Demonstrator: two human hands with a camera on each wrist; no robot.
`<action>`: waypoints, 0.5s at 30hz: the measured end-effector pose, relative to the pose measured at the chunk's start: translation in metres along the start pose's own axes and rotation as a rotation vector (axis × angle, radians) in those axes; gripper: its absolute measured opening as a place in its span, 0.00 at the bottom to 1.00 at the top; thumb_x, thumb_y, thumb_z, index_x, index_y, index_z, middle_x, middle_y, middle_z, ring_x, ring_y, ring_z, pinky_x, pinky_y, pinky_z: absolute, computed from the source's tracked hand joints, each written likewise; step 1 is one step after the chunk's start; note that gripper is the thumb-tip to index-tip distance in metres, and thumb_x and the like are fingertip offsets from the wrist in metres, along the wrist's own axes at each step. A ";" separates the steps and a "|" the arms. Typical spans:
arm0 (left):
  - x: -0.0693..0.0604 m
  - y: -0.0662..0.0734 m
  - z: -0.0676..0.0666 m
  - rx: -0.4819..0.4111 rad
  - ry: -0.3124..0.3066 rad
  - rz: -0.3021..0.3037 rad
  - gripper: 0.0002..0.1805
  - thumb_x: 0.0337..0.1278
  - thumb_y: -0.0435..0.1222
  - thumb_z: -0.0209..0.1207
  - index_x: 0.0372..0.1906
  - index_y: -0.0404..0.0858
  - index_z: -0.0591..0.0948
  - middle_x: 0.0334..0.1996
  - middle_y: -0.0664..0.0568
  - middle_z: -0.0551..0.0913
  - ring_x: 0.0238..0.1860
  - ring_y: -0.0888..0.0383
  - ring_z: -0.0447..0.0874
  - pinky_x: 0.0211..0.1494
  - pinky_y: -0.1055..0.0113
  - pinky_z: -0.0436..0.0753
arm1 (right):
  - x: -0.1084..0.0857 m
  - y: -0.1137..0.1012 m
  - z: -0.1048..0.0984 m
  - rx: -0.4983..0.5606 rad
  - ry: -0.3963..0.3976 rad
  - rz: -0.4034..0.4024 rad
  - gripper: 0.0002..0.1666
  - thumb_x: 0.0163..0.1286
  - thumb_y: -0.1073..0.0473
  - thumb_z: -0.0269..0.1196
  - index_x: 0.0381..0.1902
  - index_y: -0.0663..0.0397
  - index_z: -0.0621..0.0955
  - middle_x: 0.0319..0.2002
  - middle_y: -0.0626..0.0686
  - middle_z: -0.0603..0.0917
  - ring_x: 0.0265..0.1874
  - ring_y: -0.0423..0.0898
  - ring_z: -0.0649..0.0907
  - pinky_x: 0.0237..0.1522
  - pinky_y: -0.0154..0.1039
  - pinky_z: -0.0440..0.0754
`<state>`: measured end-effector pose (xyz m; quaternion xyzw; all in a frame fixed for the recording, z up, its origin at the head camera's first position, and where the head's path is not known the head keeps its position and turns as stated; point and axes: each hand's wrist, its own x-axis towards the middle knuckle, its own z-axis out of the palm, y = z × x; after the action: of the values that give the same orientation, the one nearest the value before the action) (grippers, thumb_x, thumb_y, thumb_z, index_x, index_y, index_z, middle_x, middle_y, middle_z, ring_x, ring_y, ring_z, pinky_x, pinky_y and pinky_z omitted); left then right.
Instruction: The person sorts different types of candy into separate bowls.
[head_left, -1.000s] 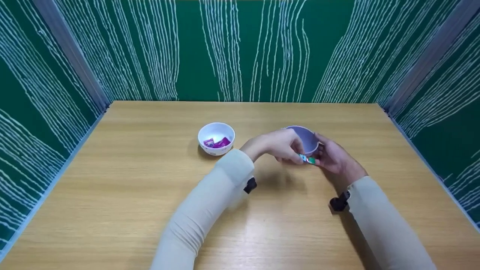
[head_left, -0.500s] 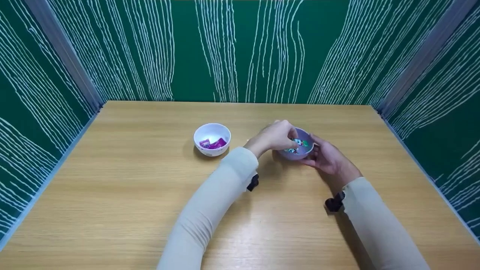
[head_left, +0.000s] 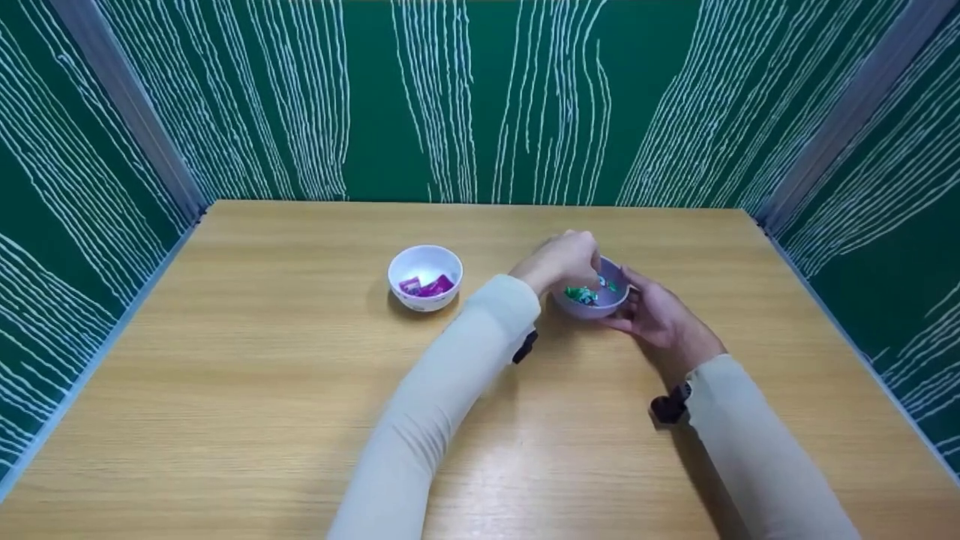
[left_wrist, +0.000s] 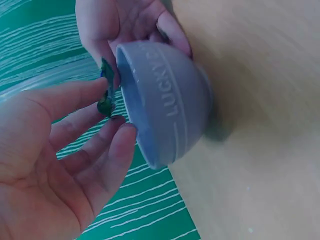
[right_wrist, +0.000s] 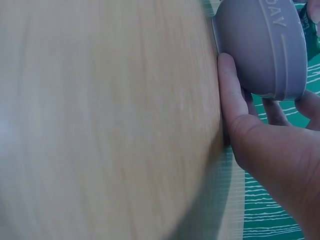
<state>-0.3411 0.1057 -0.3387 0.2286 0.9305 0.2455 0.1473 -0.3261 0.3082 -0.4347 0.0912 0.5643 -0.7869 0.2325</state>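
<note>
A greyish-purple bowl (head_left: 600, 309) with raised lettering stands on the right part of the table. My right hand (head_left: 656, 311) holds its right side, with fingers near the rim and a digit low by the base in the right wrist view. Over the bowl's mouth is my left hand (head_left: 566, 259); in the left wrist view its fingertips pinch a green foil-wrapped candy (left_wrist: 107, 90) at the rim. Green wrapped candy (head_left: 581, 295) shows inside the bowl, partly covered by the left hand.
To the left, a white bowl (head_left: 425, 301) contains purple-wrapped candies (head_left: 436, 286). Both bowls stand on a wooden table (head_left: 262, 337). Green panels (head_left: 540, 97) with white wavy lines enclose its back and sides.
My left hand has moved from the bowl's front, where it held a bright wrapper beside my right hand, up over the bowl's mouth. My right hand has stayed at the bowl's side.
</note>
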 end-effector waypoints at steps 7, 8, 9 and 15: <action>0.008 -0.003 -0.001 0.091 0.064 -0.008 0.13 0.61 0.36 0.69 0.50 0.44 0.89 0.47 0.55 0.87 0.45 0.59 0.80 0.55 0.65 0.81 | 0.000 0.001 0.001 -0.012 0.009 0.003 0.38 0.81 0.39 0.46 0.81 0.43 0.53 0.76 0.57 0.55 0.72 0.54 0.61 0.68 0.52 0.71; 0.009 -0.004 0.001 0.105 0.076 -0.005 0.13 0.61 0.37 0.69 0.51 0.44 0.89 0.47 0.55 0.86 0.45 0.59 0.80 0.55 0.64 0.81 | 0.000 0.001 0.001 -0.014 0.007 0.001 0.38 0.81 0.39 0.46 0.81 0.43 0.52 0.76 0.57 0.54 0.72 0.53 0.60 0.68 0.52 0.71; 0.010 -0.006 0.002 0.121 0.090 -0.001 0.13 0.62 0.37 0.69 0.51 0.44 0.88 0.47 0.55 0.86 0.45 0.59 0.80 0.55 0.64 0.80 | 0.000 0.001 0.001 -0.014 0.005 0.000 0.38 0.81 0.39 0.46 0.81 0.42 0.52 0.77 0.56 0.54 0.72 0.53 0.60 0.69 0.52 0.71; 0.018 -0.014 0.012 0.174 0.120 0.012 0.14 0.64 0.36 0.67 0.54 0.44 0.86 0.47 0.54 0.86 0.44 0.59 0.82 0.53 0.65 0.83 | 0.001 0.001 0.001 0.006 0.015 0.006 0.38 0.81 0.39 0.47 0.82 0.41 0.52 0.76 0.56 0.55 0.72 0.53 0.60 0.68 0.51 0.72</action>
<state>-0.3567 0.1092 -0.3592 0.2308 0.9541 0.1778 0.0696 -0.3260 0.3072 -0.4357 0.0995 0.5633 -0.7872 0.2304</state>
